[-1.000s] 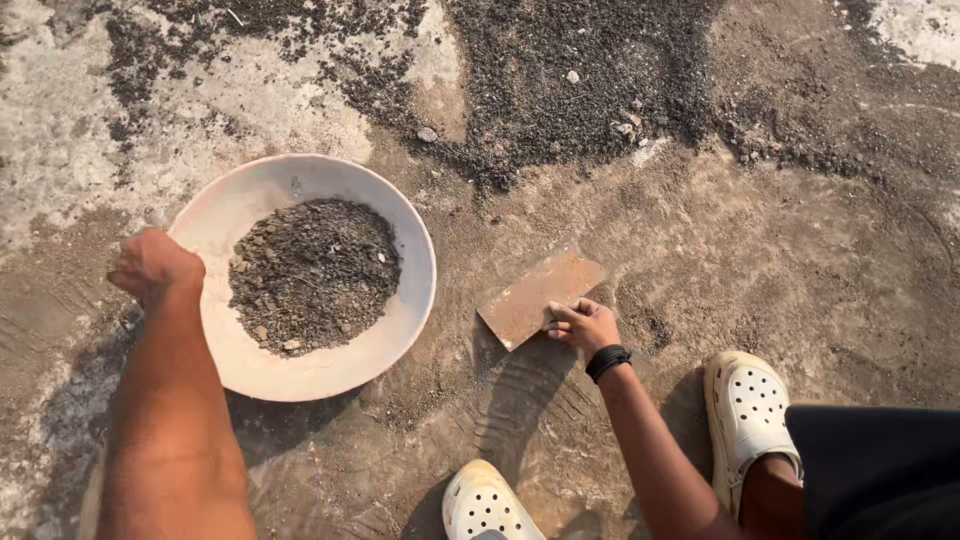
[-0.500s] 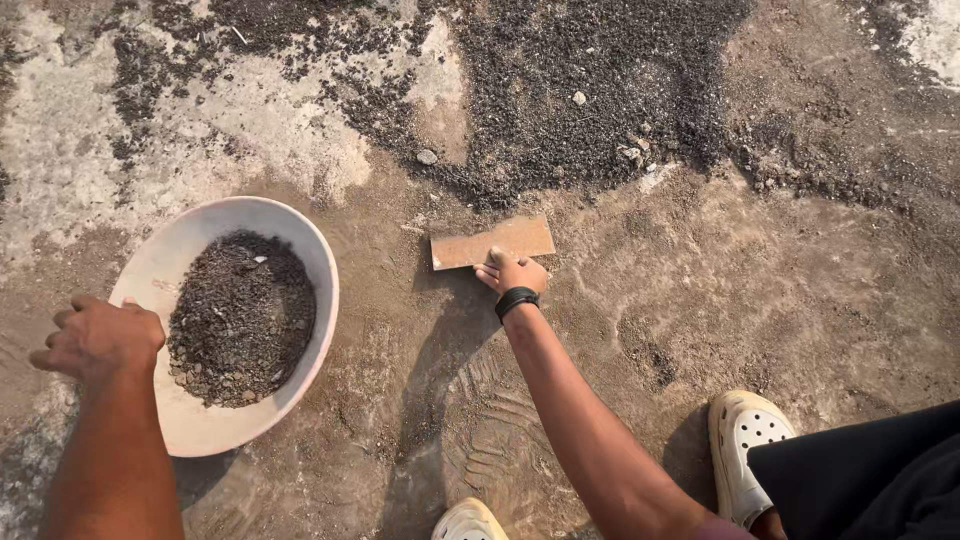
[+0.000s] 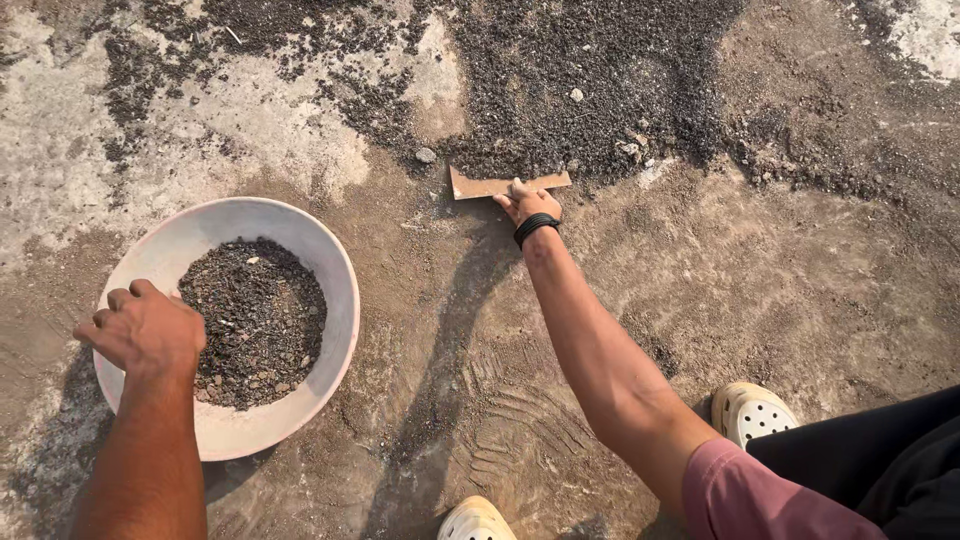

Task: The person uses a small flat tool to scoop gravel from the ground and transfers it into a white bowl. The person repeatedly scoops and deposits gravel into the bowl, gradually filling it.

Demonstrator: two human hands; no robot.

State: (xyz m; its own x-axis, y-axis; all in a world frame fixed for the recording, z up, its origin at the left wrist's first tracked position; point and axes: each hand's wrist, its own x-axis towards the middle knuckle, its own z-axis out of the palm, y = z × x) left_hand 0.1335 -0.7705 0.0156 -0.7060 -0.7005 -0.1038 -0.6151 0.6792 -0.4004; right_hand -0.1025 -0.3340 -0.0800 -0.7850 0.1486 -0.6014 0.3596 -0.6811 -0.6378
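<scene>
Gripping a flat brown scraper against the dark gravel pile, the right hand reaches forward while the left hand clasps the pale bowl rim.

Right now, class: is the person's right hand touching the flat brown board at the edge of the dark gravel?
Touching. The head view shows the right hand gripping the lower edge of the flat brown board, fingers on it, with no gap visible.
</scene>
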